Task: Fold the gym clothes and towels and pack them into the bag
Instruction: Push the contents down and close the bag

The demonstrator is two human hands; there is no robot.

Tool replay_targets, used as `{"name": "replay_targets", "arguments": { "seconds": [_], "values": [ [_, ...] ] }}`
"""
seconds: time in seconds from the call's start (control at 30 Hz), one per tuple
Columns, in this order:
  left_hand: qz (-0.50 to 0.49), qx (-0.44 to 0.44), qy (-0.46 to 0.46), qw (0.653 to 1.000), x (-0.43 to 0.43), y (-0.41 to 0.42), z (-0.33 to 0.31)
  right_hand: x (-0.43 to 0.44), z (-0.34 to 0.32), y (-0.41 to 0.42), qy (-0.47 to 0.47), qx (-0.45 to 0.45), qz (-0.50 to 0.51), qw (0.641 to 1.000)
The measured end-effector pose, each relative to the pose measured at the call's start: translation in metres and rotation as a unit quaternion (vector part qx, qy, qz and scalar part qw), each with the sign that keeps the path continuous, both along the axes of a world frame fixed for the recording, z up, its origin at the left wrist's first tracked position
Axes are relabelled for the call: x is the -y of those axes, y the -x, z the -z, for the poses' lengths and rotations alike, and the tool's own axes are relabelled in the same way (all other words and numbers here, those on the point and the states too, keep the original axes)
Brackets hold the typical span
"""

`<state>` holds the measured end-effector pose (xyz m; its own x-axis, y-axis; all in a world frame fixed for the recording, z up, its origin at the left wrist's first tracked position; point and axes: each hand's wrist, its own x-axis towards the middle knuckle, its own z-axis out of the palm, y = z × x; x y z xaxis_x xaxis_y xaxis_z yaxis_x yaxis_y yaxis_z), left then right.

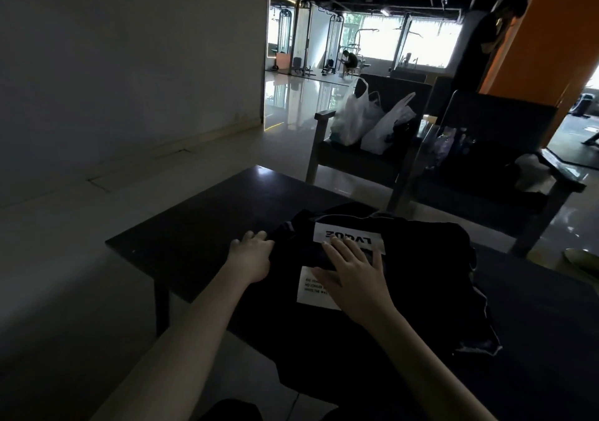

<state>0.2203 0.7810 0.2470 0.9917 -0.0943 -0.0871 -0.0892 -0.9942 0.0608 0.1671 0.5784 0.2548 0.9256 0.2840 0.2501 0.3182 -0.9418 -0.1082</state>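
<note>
A black garment [418, 268] with white printed patches lies on the dark low table [207, 222], partly folded, its near edge hanging over the table's front. My right hand [351, 273] rests flat on the garment between the two white patches, fingers spread. At the cloth's left edge my left hand [251, 257] has its fingers curled around a fold. A white label with black letters [348, 235] shows just beyond my right fingertips. I cannot pick out a gym bag in this dim view.
Two dark armchairs [366, 161] stand behind the table; the left one holds two white plastic bags [366, 119]. A person stands by the orange wall [551, 41] at the far right. Gym machines and a seated person are in the bright room beyond.
</note>
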Motion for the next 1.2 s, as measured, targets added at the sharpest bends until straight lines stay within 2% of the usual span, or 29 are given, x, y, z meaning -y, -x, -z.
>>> {"name": "replay_targets", "arguments": {
  "seconds": [0.07,0.2,0.3,0.4,0.53,0.67,0.77,0.9,1.0,1.13,1.2],
  "values": [
    [0.0,0.029,-0.064,0.998,0.0,-0.004,0.0,-0.001,0.003,0.0,-0.006,0.007,0.0,1.0],
    [0.001,0.001,-0.071,0.997,-0.005,-0.012,0.002,0.0,0.004,0.0,-0.003,0.01,0.002,1.0],
    [-0.012,-0.024,0.004,1.0,-0.014,-0.011,-0.006,-0.001,0.004,0.0,-0.004,0.006,0.007,1.0],
    [-0.039,0.024,0.147,0.988,-0.027,-0.007,-0.017,-0.002,0.003,-0.001,0.008,-0.002,0.011,1.0],
    [-0.08,0.141,0.296,0.942,-0.038,0.0,-0.04,-0.001,0.002,-0.001,0.017,-0.006,0.023,1.0],
    [-0.105,0.167,0.356,0.913,-0.032,0.008,-0.044,-0.008,-0.006,0.004,-0.002,-0.019,0.033,0.999],
    [-0.117,0.189,0.394,0.892,-0.026,0.007,-0.043,-0.03,-0.02,0.005,-0.045,0.029,0.005,0.999],
    [-0.147,0.165,0.489,0.844,-0.024,0.002,-0.046,-0.069,-0.04,-0.008,-0.074,0.066,-0.036,0.994],
    [-0.161,0.154,0.551,0.804,-0.021,0.006,-0.049,-0.091,-0.046,-0.021,-0.093,0.043,-0.05,0.994],
    [-0.182,0.115,0.65,0.729,-0.021,0.009,-0.051,-0.109,-0.044,-0.033,-0.1,0.041,-0.024,0.994],
    [-0.19,0.095,0.664,0.717,-0.023,0.009,-0.052,-0.114,-0.044,-0.036,-0.099,0.054,-0.014,0.994]
  ]
}}
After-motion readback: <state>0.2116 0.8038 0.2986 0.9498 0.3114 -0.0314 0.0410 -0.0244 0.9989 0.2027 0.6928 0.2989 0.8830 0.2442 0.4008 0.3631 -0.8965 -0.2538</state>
